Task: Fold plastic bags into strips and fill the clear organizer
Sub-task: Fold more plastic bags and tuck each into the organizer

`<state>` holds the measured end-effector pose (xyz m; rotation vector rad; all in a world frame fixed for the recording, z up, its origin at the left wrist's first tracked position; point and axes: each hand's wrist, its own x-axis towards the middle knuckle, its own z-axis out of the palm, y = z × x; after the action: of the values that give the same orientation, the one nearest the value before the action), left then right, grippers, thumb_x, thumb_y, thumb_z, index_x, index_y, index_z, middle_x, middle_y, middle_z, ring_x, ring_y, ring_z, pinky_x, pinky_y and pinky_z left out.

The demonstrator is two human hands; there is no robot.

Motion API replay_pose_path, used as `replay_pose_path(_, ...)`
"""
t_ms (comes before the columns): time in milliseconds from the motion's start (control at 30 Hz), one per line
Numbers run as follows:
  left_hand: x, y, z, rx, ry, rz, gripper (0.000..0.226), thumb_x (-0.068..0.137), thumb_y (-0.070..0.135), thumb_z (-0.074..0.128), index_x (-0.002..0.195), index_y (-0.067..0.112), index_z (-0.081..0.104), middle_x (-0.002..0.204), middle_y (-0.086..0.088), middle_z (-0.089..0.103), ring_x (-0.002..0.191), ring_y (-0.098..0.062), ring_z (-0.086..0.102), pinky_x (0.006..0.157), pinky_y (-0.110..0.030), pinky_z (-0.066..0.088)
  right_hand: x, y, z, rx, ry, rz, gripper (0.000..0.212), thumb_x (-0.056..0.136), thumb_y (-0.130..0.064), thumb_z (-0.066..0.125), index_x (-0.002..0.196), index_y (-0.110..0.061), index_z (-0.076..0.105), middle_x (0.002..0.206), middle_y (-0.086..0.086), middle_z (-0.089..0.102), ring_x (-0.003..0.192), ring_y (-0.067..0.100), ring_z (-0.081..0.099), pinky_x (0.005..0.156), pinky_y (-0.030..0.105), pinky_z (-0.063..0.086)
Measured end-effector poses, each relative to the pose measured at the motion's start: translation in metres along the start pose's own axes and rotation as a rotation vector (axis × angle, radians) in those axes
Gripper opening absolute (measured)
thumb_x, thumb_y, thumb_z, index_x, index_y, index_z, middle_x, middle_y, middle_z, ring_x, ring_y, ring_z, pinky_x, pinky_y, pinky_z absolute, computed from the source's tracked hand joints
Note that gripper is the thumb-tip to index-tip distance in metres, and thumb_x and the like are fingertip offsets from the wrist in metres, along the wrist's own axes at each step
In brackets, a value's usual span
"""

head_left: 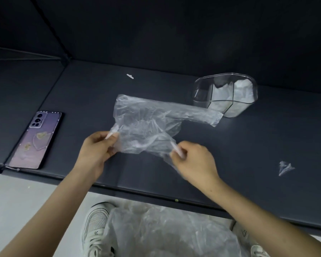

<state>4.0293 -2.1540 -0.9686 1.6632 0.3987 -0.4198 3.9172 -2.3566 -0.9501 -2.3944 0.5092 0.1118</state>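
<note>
Head camera: pinched tight between fingers [112, 135] of the left hand [95, 152] and fingers [178, 151] of the right hand [195, 162], the near edge of a crinkly clear plastic bag [146, 123]. Spread out past the hands over the dark table [248, 145], far end just beside the clear organizer [202, 93]. Stuffed with white folded bags [243, 93] on its right side. Farther off: a purple phone [36, 140] to the left, a tiny plastic triangle [285, 168] to the right, a heap of bags [165, 232] down on the floor.
</note>
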Motion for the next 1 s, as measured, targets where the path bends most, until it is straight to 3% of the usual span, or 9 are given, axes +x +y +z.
replay_pose_path(67, 0.005, 0.006, -0.007, -0.138, 0.032, -0.046, 0.012, 0.093, 0.008, 0.061, 0.081, 0.011, 0.062, 0.070, 0.003, 0.069, 0.069, -0.010, 0.065, 0.055, -0.017, 0.053, 0.003, 0.021, -0.012, 0.172, 0.011, 0.038, 0.022, 0.084, -0.021, 0.066, 0.065, -0.026, 0.058, 0.061, -0.012, 0.058, 0.065, 0.008, 0.058, 0.065, 0.029, 0.045)
replay_pose_path(167, 0.010, 0.011, -0.017, -0.240, 0.041, -0.066, 0.014, 0.092, 0.007, 0.061, 0.080, 0.014, 0.060, 0.070, 0.005, 0.070, 0.070, -0.008, 0.067, 0.059, -0.020, 0.055, 0.000, 0.047, -0.036, 0.490, -0.022, 0.065, 0.015, 0.081, -0.008, 0.074, 0.072, -0.019, 0.069, 0.068, -0.010, 0.068, 0.064, 0.002, 0.061, 0.064, 0.023, 0.049)
replay_pose_path(300, 0.004, 0.010, -0.023, -0.390, -0.144, -0.139, 0.006, 0.080, 0.020, 0.066, 0.082, 0.016, 0.061, 0.079, 0.002, 0.072, 0.078, -0.009, 0.070, 0.067, -0.023, 0.058, -0.005, 0.060, -0.048, 0.722, -0.047, 0.069, 0.012, 0.078, 0.001, 0.073, 0.081, -0.010, 0.070, 0.073, -0.004, 0.070, 0.069, 0.004, 0.061, 0.064, 0.013, 0.048)
replay_pose_path(400, -0.003, 0.002, -0.021, -0.353, -0.218, -0.189, 0.006, 0.082, 0.016, 0.064, 0.086, 0.012, 0.064, 0.084, -0.001, 0.071, 0.080, -0.012, 0.069, 0.064, -0.021, 0.057, -0.006, 0.061, -0.041, 0.653, -0.027, 0.050, 0.022, 0.075, 0.004, 0.075, 0.086, -0.014, 0.068, 0.076, -0.012, 0.070, 0.073, -0.002, 0.063, 0.069, 0.010, 0.048)
replay_pose_path(500, -0.003, -0.004, -0.016, -0.256, -0.089, -0.165, 0.015, 0.092, 0.000, 0.056, 0.084, 0.009, 0.065, 0.073, 0.003, 0.071, 0.076, -0.011, 0.064, 0.055, -0.015, 0.052, -0.004, 0.067, -0.045, 0.630, -0.117, 0.054, 0.025, 0.073, 0.001, 0.077, 0.089, -0.016, 0.069, 0.078, -0.009, 0.069, 0.074, 0.002, 0.063, 0.070, 0.011, 0.048)
replay_pose_path(667, 0.000, -0.005, -0.014, -0.240, 0.074, -0.122, 0.019, 0.091, -0.001, 0.060, 0.077, 0.012, 0.063, 0.060, 0.008, 0.068, 0.071, -0.008, 0.060, 0.049, -0.012, 0.047, -0.006, 0.079, -0.080, 0.537, -0.393, 0.096, 0.042, 0.057, -0.025, 0.081, 0.099, -0.029, 0.073, 0.088, -0.006, 0.064, 0.078, 0.009, 0.057, 0.073, 0.017, 0.049)
replay_pose_path(800, -0.005, -0.006, -0.010, -0.207, 0.018, -0.111, 0.018, 0.090, 0.001, 0.062, 0.078, 0.014, 0.063, 0.062, 0.009, 0.069, 0.072, -0.009, 0.060, 0.053, -0.013, 0.050, 0.007, 0.055, -0.081, -0.029, 0.043, -0.188, 0.041, 0.074, -0.062, 0.066, 0.104, -0.034, 0.071, 0.112, -0.012, 0.062, 0.107, 0.009, 0.052, 0.094, 0.022, 0.037)
replay_pose_path(867, -0.008, -0.006, -0.011, -0.204, 0.005, -0.102, 0.014, 0.091, 0.005, 0.062, 0.080, 0.013, 0.064, 0.071, 0.005, 0.070, 0.077, -0.011, 0.061, 0.057, -0.016, 0.051, 0.020, 0.025, -0.068, -0.070, 0.215, -0.362, 0.042, 0.085, -0.055, 0.053, 0.105, -0.023, 0.073, 0.110, -0.007, 0.066, 0.107, 0.013, 0.055, 0.095, 0.022, 0.036)
replay_pose_path(1000, -0.012, -0.008, -0.013, -0.135, -0.062, -0.062, 0.005, 0.091, 0.014, 0.064, 0.089, 0.011, 0.066, 0.085, -0.002, 0.068, 0.080, -0.011, 0.064, 0.065, -0.017, 0.052, 0.060, -0.036, -0.017, -0.101, 0.081, -0.565, 0.044, 0.095, -0.040, 0.043, 0.123, -0.013, 0.065, 0.128, 0.004, 0.063, 0.122, 0.022, 0.054, 0.105, 0.029, 0.035)
